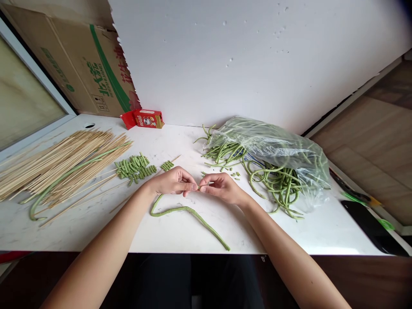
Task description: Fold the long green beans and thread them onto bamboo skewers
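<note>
My left hand (175,181) is closed around a long green bean (189,209), whose free length curves over the white table towards its front edge. Close against it, my right hand (222,187) pinches the bean's end between thumb and fingertips. The fingers hide most of that end. Just behind my left hand, a bamboo skewer carries a short row of bean pieces (167,165). Further left lie several skewers threaded with cut bean pieces (133,167). Small bean scraps (236,174) are scattered behind my right hand.
Bare bamboo skewers (64,159) cover the left side, with one long bean (48,191) across them. A clear plastic bag (273,141) spills long beans (286,184) at right. A red box (149,119) stands behind; a flat black object (370,223) lies far right.
</note>
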A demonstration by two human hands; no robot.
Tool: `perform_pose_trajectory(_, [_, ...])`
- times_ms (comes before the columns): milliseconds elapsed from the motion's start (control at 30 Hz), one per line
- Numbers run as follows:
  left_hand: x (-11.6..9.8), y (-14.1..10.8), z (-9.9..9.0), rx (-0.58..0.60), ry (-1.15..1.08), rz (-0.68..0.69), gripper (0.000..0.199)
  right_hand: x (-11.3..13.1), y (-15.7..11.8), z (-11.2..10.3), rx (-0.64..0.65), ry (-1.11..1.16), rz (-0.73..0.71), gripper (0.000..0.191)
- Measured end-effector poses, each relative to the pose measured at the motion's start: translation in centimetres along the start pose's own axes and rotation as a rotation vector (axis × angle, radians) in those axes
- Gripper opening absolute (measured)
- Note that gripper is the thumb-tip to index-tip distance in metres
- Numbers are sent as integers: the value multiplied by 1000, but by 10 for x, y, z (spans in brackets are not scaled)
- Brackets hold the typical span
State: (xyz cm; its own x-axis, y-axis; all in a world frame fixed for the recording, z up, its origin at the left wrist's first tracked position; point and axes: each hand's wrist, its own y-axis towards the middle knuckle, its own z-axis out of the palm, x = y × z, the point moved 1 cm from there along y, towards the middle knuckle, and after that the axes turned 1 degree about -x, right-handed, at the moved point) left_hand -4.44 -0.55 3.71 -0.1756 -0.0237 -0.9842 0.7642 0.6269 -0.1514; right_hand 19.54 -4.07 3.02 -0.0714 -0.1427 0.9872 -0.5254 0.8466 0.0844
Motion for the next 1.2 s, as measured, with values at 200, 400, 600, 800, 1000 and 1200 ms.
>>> perform_pose_trajectory(200, [-4,-2,3,76,-59,-9,43,-3,0,-1,150,147,71,33])
perform_pose_trajectory(400, [-1,-3,-4,-15,-76,-7,43,-1,-1,-11,73,235,-62,27])
perform_pose_trajectory(600, [8,1,-9,-76,-146,5,44,-2,6,-28,-384,-322,-198,23])
perform_pose_trajectory(800, [13,4,-12,-85,-142,5,42,-21,14,-31,-547,-721,-81,16])
perform_pose_trajectory(1000, [13,4,-12,-88,-137,7,40,-23,18,-31,-395,-1008,-67,18])
perform_pose_trajectory(1200, [12,4,-11,-86,-105,2,42,-24,17,-27,-334,-1090,-75,22])
